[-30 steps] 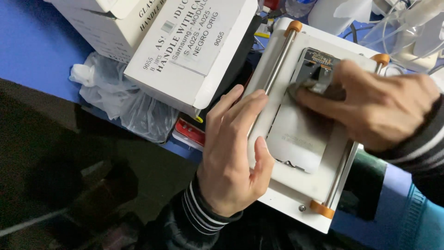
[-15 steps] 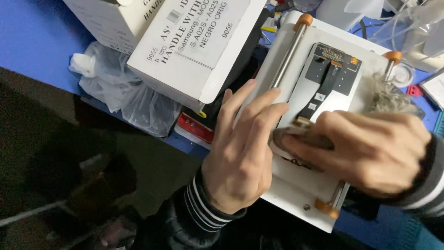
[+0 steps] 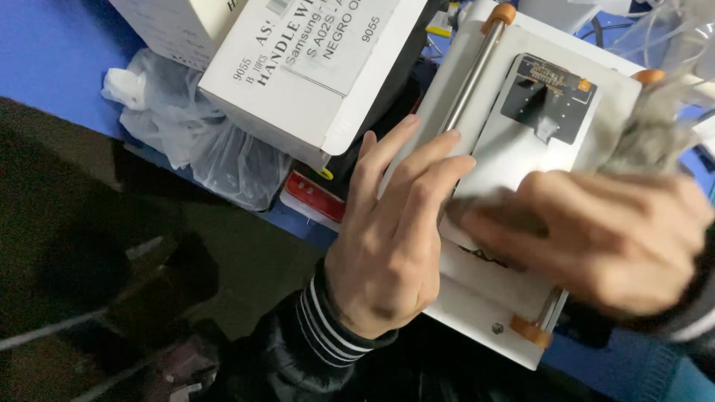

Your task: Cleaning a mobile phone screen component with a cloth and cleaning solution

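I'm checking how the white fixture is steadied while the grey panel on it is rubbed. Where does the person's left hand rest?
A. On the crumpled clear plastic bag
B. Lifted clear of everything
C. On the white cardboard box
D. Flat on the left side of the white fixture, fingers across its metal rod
D: the left hand lies flat on the white rectangular fixture, fingers over its silver metal rod.

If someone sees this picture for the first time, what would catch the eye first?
Probably the two hands in the middle: the left hand lies flat on the left edge of a white machine, and the blurred right hand presses a grey cloth on the flat panel on top of it. A white cardboard box sits at upper left, above a crumpled plastic bag.
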